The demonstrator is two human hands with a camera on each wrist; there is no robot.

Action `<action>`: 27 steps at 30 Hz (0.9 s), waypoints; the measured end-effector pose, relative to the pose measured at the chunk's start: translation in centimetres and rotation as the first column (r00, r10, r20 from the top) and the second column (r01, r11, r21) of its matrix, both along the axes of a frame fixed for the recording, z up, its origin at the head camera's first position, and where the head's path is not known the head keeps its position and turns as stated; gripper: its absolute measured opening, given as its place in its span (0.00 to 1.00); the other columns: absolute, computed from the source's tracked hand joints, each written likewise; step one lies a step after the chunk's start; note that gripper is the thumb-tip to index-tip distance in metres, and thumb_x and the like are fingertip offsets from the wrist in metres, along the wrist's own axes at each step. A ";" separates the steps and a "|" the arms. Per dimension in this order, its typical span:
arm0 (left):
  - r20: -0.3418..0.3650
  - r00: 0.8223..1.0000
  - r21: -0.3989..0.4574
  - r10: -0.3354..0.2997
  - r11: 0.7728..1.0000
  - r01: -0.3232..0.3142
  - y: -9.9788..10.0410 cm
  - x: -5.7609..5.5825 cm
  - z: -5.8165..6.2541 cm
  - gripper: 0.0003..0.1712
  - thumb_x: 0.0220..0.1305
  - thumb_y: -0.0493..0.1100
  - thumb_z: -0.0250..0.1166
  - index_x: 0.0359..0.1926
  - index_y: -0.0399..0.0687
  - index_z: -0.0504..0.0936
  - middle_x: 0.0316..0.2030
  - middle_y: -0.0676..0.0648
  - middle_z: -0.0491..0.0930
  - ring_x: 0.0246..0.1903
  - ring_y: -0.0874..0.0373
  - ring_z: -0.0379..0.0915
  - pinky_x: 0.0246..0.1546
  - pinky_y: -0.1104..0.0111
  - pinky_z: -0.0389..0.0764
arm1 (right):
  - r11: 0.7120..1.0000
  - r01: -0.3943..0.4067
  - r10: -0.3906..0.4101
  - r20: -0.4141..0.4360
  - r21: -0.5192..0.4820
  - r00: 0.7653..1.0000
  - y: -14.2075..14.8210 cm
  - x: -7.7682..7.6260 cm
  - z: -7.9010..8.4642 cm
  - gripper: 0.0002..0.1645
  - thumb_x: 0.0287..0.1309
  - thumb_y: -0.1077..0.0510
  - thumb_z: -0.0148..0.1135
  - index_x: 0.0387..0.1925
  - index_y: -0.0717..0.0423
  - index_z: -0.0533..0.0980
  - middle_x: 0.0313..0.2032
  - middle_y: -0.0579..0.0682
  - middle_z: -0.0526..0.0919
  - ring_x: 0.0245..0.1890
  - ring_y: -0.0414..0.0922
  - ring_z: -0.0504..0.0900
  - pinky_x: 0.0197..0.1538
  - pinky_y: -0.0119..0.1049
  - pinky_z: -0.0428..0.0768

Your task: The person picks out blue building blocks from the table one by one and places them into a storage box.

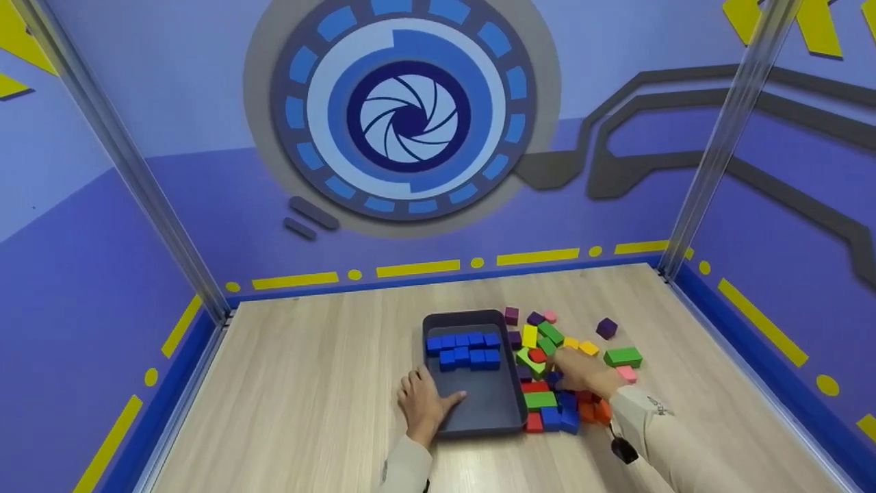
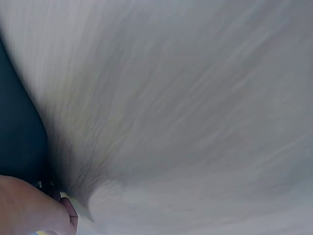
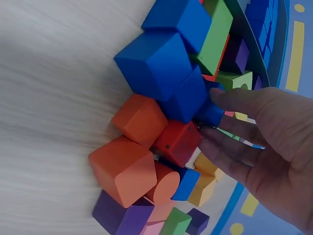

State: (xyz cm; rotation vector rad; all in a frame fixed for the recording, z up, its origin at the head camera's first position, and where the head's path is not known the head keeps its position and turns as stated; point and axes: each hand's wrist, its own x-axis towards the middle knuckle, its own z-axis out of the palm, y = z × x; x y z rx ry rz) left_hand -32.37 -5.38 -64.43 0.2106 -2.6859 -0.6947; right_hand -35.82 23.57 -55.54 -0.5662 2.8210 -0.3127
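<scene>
A dark grey tray [image 1: 479,404] holds two rows of blue blocks [image 1: 469,340] in its far half. My left hand [image 1: 421,404] holds the tray's left side, thumb over the rim and fingers outside; part of that hand [image 2: 34,208] shows low in the left wrist view, beside the dark tray wall [image 2: 19,122]. Over the loose blocks right of the tray, my right hand [image 1: 582,370] reaches down. In the right wrist view its thumb and fingers pinch a small blue block [image 3: 211,111], next to a red block [image 3: 177,143] and larger blue blocks [image 3: 155,63].
Loose blocks crowd the tray's right side, among them a green block [image 1: 539,400], a yellow block [image 1: 530,335] and orange blocks [image 3: 124,169]. A purple block [image 1: 606,328] and another green block [image 1: 623,357] lie farther right. Painted walls [image 1: 383,246] enclose the wooden table [image 1: 308,383].
</scene>
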 end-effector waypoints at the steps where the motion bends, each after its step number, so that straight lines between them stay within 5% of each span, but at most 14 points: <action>1: 0.001 1.000 -0.002 0.004 1.000 -0.004 0.0 0.1 0.0 0.53 0.35 0.65 0.84 0.53 0.36 0.73 0.47 0.36 0.78 0.43 0.44 0.69 0.47 0.50 0.71 | 1.000 -0.014 0.014 -0.007 0.003 1.000 0.0 0.0 -0.1 0.13 0.55 0.67 0.74 0.45 0.59 0.87 0.43 0.57 0.89 0.41 0.52 0.85 0.53 0.54 0.83; 13: -0.038 0.999 -0.025 0.009 1.000 -0.010 0.2 0.2 0.2 0.53 0.33 0.66 0.84 0.53 0.36 0.73 0.47 0.37 0.78 0.42 0.45 0.68 0.46 0.52 0.71 | 0.998 0.062 -0.062 0.011 0.001 0.998 -0.6 -0.4 2.3 0.13 0.61 0.67 0.67 0.48 0.65 0.82 0.39 0.57 0.85 0.36 0.49 0.82 0.49 0.51 0.85; 18: -0.032 0.999 -0.033 0.015 0.999 -0.016 0.5 -0.2 0.0 0.54 0.32 0.67 0.84 0.53 0.37 0.74 0.46 0.38 0.78 0.43 0.45 0.70 0.46 0.52 0.72 | 0.999 0.039 -0.041 -0.147 -0.019 0.988 -1.9 -0.6 3.2 0.11 0.61 0.67 0.68 0.45 0.67 0.81 0.37 0.58 0.84 0.35 0.51 0.83 0.43 0.48 0.85; 23: 0.006 1.000 -0.006 0.011 1.000 -0.011 0.4 -0.2 -0.1 0.51 0.33 0.66 0.84 0.52 0.38 0.75 0.45 0.38 0.78 0.44 0.44 0.70 0.47 0.51 0.72 | 0.998 -0.013 -0.008 -0.319 -0.064 0.948 -4.3 -0.6 3.2 0.14 0.61 0.67 0.69 0.49 0.67 0.82 0.42 0.62 0.84 0.40 0.55 0.85 0.45 0.50 0.86; 27: 0.027 0.999 0.005 0.020 1.000 -0.020 -0.1 -0.1 -0.1 0.51 0.34 0.65 0.84 0.52 0.37 0.75 0.45 0.38 0.78 0.44 0.44 0.70 0.48 0.51 0.72 | 0.992 -0.067 0.023 -0.371 -0.107 0.928 -6.8 -0.6 2.9 0.16 0.60 0.68 0.69 0.50 0.66 0.82 0.43 0.63 0.85 0.43 0.58 0.85 0.48 0.52 0.85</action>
